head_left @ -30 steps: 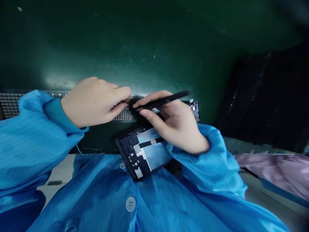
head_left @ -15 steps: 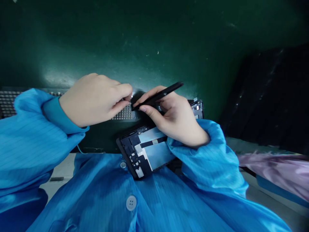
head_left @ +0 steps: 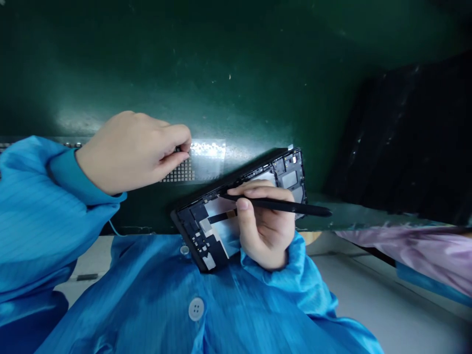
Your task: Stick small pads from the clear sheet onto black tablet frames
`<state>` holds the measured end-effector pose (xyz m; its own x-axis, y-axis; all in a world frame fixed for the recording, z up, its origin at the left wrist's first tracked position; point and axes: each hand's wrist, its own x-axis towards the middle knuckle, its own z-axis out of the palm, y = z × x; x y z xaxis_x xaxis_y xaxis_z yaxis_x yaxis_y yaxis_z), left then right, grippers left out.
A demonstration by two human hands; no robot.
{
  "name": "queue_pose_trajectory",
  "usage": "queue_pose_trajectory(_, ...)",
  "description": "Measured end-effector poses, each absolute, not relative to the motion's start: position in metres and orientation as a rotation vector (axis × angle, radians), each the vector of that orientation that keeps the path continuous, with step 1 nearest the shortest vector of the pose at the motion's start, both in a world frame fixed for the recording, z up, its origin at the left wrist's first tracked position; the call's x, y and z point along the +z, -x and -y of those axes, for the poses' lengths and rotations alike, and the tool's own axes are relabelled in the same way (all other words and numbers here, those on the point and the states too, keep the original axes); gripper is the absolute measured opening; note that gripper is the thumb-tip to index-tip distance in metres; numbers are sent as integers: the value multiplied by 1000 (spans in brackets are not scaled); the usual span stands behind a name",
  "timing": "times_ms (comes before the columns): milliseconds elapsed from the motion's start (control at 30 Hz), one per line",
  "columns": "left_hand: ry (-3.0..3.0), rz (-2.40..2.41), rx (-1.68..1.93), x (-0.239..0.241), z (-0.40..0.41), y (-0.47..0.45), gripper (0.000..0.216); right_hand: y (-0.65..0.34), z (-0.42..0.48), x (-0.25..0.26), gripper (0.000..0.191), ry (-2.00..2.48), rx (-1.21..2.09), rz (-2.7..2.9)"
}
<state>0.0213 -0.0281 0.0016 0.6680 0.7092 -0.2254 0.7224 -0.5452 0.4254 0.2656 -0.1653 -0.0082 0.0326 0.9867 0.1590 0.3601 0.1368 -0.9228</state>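
Note:
My right hand [head_left: 267, 223] grips slim black tweezers [head_left: 287, 205], their pointed tip over the upper inner edge of an opened tablet [head_left: 224, 236]. Whether a small piece sits at the tip is too small to tell. The tablet's dark frame, small parts and silvery panel face up; it lies slanted across the table edge against my blue smock, partly covered by that hand. To the left, my left hand [head_left: 134, 152] is closed, thumb and forefinger pinched at a clear sheet [head_left: 208, 160] bearing rows of small square pads [head_left: 179, 172]. Its palm hides much of the sheet.
The green tabletop [head_left: 221, 64] has scuffs and specks. A large black object [head_left: 405, 147] with ridges lies at the right. Pinkish-purple cloth [head_left: 413, 250] shows beyond the table's front edge, at the lower right.
My right hand has brought the tweezers from the pad sheet down and right to the tablet, turning them flatter. My left hand keeps its pinch at the sheet. The view has shifted slightly.

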Motion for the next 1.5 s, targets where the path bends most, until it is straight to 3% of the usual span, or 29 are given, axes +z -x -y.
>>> queue_pose_trajectory(233, -2381, -1132, -104, 4, 29, -25, 29, -268, 162, 16, 32, 1395, 843, 1692)
queue_pose_trajectory(433, -2418, -1114, -126, 3, 27, -24, 32, -275, 90, 20, 11, 1285, 1166, 1937)
queue_pose_trajectory(700, -2444, -1088, -78, -2, 27, -21, 43, -277, 72, 3, 22, 1234, 1334, 1944)
queue_pose_trajectory(867, -2405, -1115, -60, -2, 26, -21, 46, -274, 70, 4, 20, 1249, 1292, 1978)
queue_pose_trajectory(967, -2400, -1128, -15, -5, 25, -20, 49, -280, 75, 6, 17, 1259, 1372, 1714)
queue_pose_trajectory(1200, -2378, -1086, 150, -12, 27, -15, 63, -308, 130, -4, 4, 1413, 639, 1264)
queue_pose_trajectory(1500, -2328, -1127, 140, -9, 28, -13, 67, -311, 144, -25, 6, 1450, 552, 1416)
